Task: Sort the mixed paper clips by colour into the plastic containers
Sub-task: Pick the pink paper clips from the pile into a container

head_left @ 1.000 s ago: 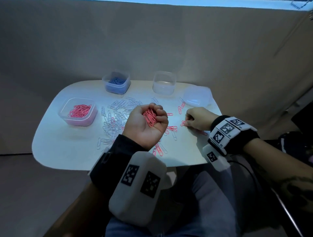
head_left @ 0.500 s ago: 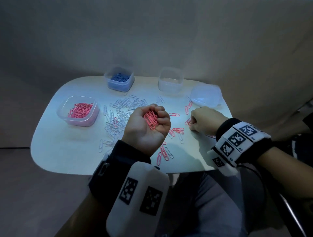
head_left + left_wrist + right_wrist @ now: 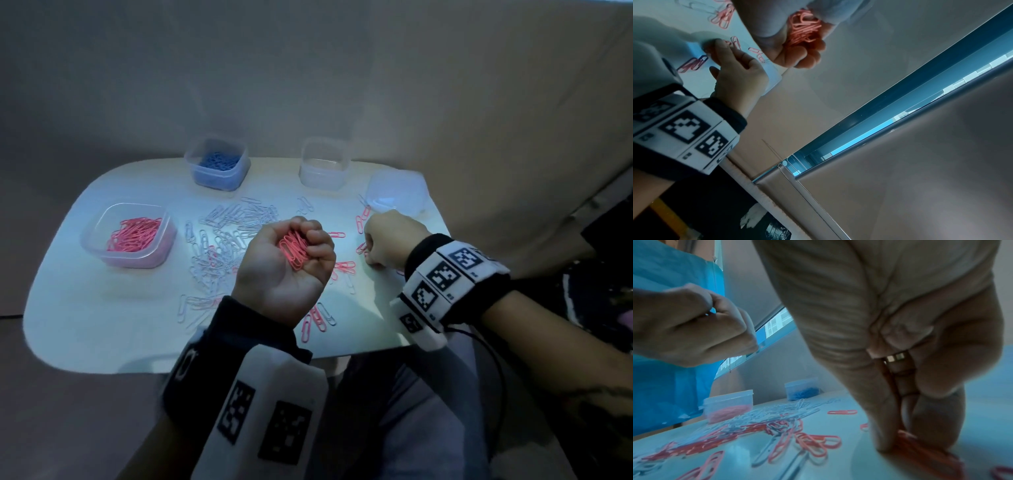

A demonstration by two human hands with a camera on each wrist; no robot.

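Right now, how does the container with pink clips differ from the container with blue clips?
The pink-clip container stands at the table's left side, nearer the person; the blue-clip container stands at the far edge. The pink-clip container looks wider and shallower, the blue-clip container narrower and taller. Both are translucent plastic, open, without lids.

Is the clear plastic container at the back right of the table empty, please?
Empty, apparently: the clear plastic container shows no clips inside, unlike the blue-filled container beside it.
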